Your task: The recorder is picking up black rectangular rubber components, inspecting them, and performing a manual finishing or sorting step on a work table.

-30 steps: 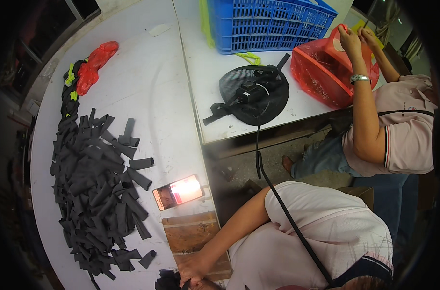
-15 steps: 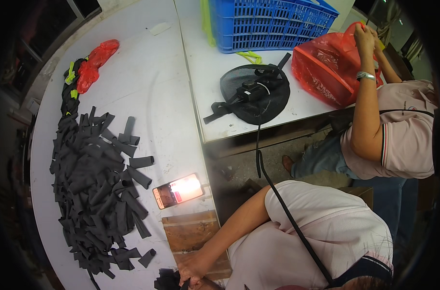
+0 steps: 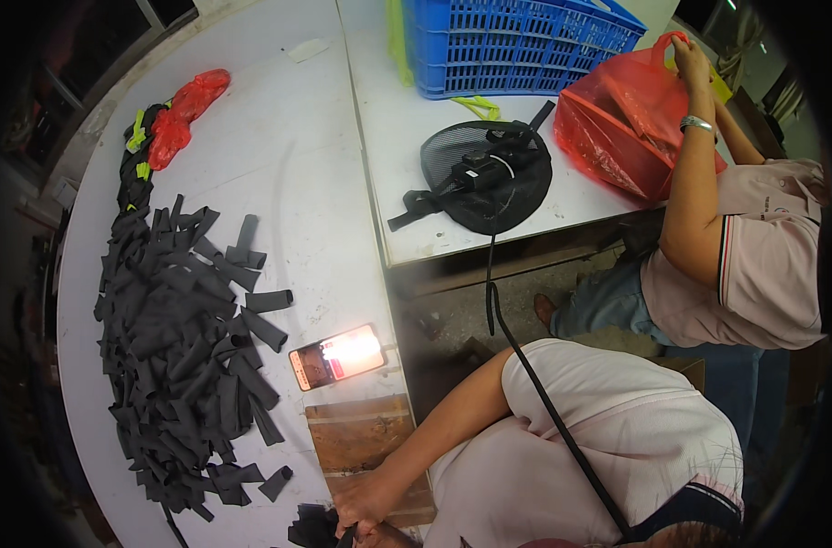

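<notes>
My right hand [image 3: 365, 505] is at the lower edge, its arm coming from a white short sleeve. Its fingers are closed round a dark strip that looks like a piece of black fabric. Next to it lies a small heap of black fabric pieces [image 3: 312, 526]. Only part of my left hand [image 3: 390, 537] shows, just below the right, and its fingers are hidden. To the left spreads a large pile of short dark grey fabric tubes [image 3: 174, 338] on the white table [image 3: 297, 201].
A lit phone [image 3: 338, 357] lies by a brown board [image 3: 361, 434]. A blue crate [image 3: 516, 50] and a mesh cap with a black device [image 3: 489, 178] sit on the second table; a black cord [image 3: 557, 420] crosses my shoulder. A standing person [image 3: 745, 247] holds a red plastic bag [image 3: 617, 128].
The view has shifted slightly. The other person's red bag has changed shape and hangs by its raised handle, with boxy contents showing through. My right hand has barely moved.
</notes>
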### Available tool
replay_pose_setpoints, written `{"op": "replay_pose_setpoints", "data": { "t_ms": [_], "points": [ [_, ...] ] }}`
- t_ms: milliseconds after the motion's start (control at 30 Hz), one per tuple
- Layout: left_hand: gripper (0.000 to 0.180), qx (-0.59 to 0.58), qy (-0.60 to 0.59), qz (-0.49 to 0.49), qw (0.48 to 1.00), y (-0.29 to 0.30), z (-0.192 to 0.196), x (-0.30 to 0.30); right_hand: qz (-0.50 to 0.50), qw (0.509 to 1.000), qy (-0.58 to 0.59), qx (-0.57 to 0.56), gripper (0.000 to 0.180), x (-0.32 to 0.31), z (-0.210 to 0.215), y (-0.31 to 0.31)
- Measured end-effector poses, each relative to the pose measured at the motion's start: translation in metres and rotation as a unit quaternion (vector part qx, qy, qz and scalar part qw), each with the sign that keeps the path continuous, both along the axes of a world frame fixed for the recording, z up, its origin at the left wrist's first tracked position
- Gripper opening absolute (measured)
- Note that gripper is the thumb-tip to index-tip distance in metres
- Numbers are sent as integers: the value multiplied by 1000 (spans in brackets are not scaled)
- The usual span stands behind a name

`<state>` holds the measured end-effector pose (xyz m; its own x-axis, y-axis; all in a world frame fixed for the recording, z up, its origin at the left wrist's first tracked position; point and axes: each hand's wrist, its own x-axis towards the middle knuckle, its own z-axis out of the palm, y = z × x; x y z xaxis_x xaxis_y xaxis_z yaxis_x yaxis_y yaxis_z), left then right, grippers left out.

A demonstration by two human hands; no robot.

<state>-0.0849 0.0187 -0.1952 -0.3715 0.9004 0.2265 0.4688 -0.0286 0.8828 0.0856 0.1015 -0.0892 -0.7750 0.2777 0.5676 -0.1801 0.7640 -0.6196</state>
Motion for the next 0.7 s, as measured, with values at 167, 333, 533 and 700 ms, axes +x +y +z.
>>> {"op": "replay_pose_setpoints", "data": {
  "t_ms": [167, 333, 533, 700],
  "points": [
    [14, 7, 83, 61, 995, -49, -8, -42, 8, 981, -8, -195, 20, 30, 57, -5],
    [4, 17, 296, 54, 954, -4, 63, 23, -120, 985, -76, -93, 19, 52, 56, -7],
    [22, 41, -180, 149, 971, -14, 120, 31, -99, 987, -101, -72, 24, 55, 72, -1],
    [57, 79, -165, 30, 983, -11, 202, 69, -129, 980, -119, -90, 32, 59, 86, -3]
  ]
}}
